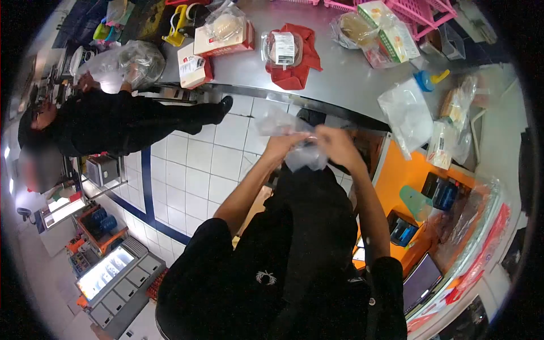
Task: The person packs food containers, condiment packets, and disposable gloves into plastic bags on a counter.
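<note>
My left hand (285, 145) and my right hand (335, 146) meet in front of my body, both closed on a thin clear plastic bag (306, 157). One part of the bag spreads up to the left, and another hangs below my fingers. Beyond them on the steel counter (238, 76) a clear round container (283, 50) with a white label rests on a red cloth (309, 62). A stack of clear plastic bags (405, 113) lies at the counter's right part.
A co-worker in black (113, 120) stands at the left, hands at a large plastic bag (139, 62). Boxes (195, 67) and pink baskets (422, 14) sit on the counter. An orange surface (396, 175) with devices is at the right.
</note>
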A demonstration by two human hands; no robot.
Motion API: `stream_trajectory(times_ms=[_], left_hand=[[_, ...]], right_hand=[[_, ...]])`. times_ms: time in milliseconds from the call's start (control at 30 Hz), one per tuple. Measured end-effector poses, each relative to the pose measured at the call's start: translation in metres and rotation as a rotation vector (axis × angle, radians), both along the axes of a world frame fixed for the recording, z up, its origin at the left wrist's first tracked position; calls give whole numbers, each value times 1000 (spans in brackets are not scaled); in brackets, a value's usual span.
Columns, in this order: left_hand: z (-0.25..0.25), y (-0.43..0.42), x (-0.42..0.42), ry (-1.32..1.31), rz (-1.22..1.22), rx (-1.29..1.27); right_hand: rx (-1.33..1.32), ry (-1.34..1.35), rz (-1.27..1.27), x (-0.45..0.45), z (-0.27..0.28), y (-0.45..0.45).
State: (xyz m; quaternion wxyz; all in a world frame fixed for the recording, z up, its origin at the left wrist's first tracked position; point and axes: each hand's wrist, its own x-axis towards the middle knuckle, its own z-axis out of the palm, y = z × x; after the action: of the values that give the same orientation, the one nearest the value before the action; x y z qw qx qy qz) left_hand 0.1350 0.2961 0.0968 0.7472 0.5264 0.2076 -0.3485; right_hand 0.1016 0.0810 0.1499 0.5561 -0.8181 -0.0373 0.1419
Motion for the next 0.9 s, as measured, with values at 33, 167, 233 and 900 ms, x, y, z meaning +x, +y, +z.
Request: stream_trajectory(times_ms=[33, 167, 233, 900], left_hand=[[-5, 12, 9, -353, -170, 147], [6, 8, 27, -863, -433, 511], [6, -24, 29, -899, -395, 316], [128, -168, 23, -1413, -321, 72]], right_hand=[[-53, -6, -219, -3, 6, -24], [138, -140, -606, -24, 27, -50], [-72, -76, -550, -32, 33, -38], [-106, -205, -804, -32, -1, -17]])
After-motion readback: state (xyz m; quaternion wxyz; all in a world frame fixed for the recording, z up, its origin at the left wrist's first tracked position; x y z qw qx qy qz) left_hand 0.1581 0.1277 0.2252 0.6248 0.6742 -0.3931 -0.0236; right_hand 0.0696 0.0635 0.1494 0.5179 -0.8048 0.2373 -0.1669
